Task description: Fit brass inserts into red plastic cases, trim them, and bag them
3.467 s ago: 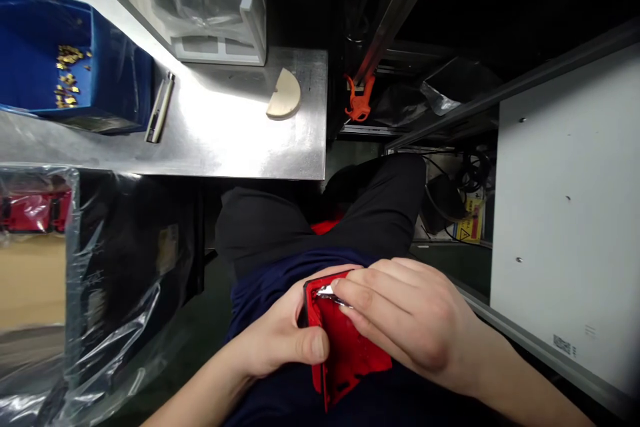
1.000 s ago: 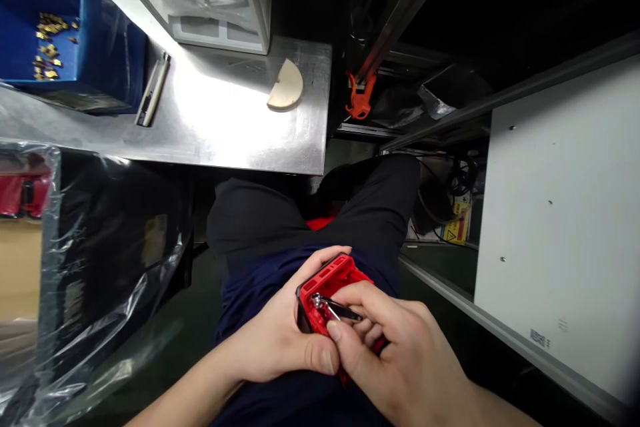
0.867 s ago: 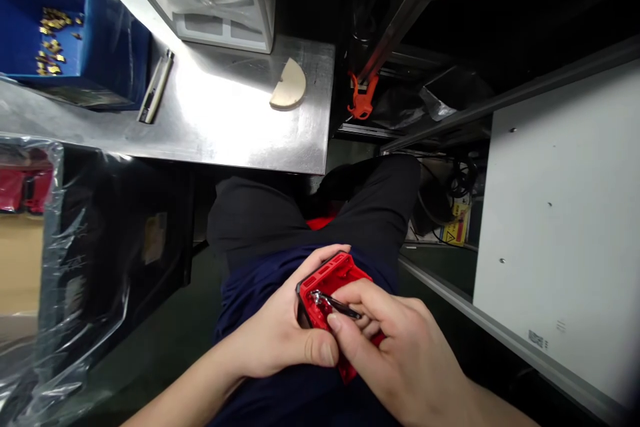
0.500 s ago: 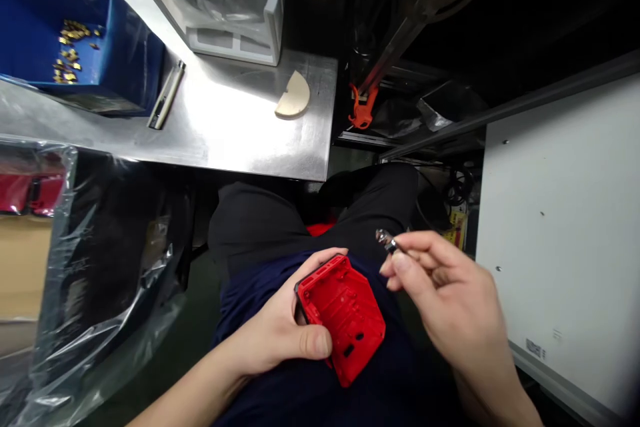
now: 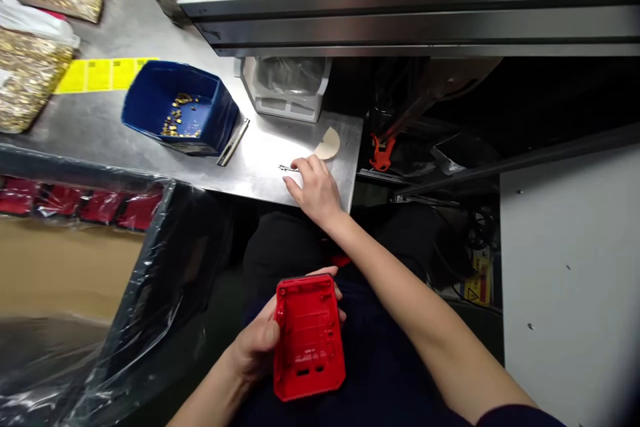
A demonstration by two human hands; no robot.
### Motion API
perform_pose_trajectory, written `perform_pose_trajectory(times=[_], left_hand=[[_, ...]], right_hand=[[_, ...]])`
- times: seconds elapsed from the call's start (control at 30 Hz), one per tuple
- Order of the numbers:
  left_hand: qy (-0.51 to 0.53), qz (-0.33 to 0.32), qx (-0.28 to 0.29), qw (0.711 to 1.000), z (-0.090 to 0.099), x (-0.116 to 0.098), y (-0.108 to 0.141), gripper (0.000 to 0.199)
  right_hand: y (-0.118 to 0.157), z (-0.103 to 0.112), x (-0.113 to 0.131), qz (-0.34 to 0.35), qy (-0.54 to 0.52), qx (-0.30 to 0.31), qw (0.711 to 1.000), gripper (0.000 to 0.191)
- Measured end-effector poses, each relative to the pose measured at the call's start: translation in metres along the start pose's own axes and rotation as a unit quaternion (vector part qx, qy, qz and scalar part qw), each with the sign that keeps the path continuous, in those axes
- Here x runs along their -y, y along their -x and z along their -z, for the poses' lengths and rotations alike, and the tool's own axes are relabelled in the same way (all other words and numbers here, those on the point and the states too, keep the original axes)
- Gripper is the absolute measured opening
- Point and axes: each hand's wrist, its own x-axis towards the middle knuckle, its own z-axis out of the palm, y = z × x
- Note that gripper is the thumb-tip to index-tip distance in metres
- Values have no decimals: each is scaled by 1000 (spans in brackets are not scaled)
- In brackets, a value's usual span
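Note:
My left hand (image 5: 257, 340) grips a red plastic housing (image 5: 309, 340) over my lap, its hollow side facing up, the thumb on its left edge. My right hand (image 5: 317, 190) is over the metal table, thumb and forefinger apart. Between and just beyond those fingertips lies a small dark metal piece (image 5: 287, 168) on the table top. A pale half-round piece (image 5: 329, 144) is right behind the right hand.
A blue bin (image 5: 220, 117) holds small brass parts, with a silver cutter (image 5: 233, 142) beside it. Behind is a grey bin (image 5: 287, 107). Plastic-covered red parts (image 5: 100, 207) sit in a box at left. A metal beam (image 5: 400, 20) crosses above the table.
My right hand has moved from beside the housing to the table, and the small metal piece is now there. The housing has turned more upright in my left hand. The view has shifted.

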Motion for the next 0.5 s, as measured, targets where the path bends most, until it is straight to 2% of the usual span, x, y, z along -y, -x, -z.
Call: perform_pose_trajectory(times=[0.1, 0.17, 0.23, 0.33, 0.37, 0.4, 0.43, 0.5], left_hand=[[-81, -32, 5, 996, 0, -2, 5, 101], [-107, -40, 11, 993, 0, -4, 8, 100], [-109, -47, 17, 993, 1, -6, 10, 98], [-86, -39, 23, 995, 2, -5, 12, 97], [-75, -31, 25, 996, 1, -5, 11, 98], [-63, -19, 27, 997, 0, -4, 9, 100], [-54, -5, 30, 998, -2, -4, 7, 101], [-58, 31, 45, 997, -6, -5, 0, 98]], right_hand=[[-27, -26, 0, 0, 20, 45, 999, 30], [-26, -28, -1, -11, 18, 42, 999, 37], [-11, -16, 0, -24, 17, 29, 999, 41], [30, 20, 8, -38, -51, 28, 998, 27], [46, 35, 12, -46, -134, 52, 989, 24], [62, 49, 16, -58, -233, 95, 966, 23], [77, 63, 20, -72, -326, 144, 932, 24], [101, 85, 26, -98, -439, 216, 866, 26]])
